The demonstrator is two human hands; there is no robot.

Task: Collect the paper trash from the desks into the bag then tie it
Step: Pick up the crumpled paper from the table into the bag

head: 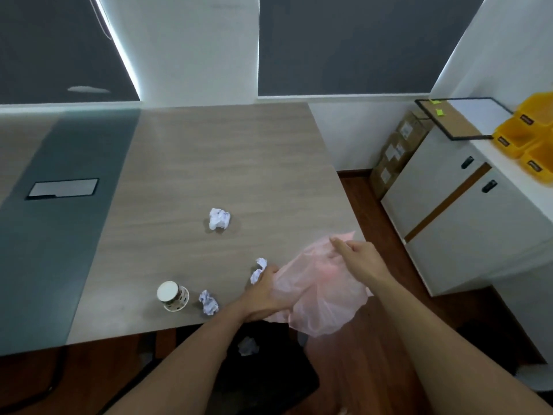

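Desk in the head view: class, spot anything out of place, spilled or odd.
Crumpled paper balls litter the desk near a paper cup. Oddest is one ball that lies off the desk, below its near edge on something dark, where it is easy to miss.

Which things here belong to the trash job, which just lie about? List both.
Job: pink bag, gripped by left hand and right hand; far paper ball; paper ball beside paper cup; paper ball by left hand; paper ball below desk edge.
Lying about: yellow bins, cardboard boxes, framed board.
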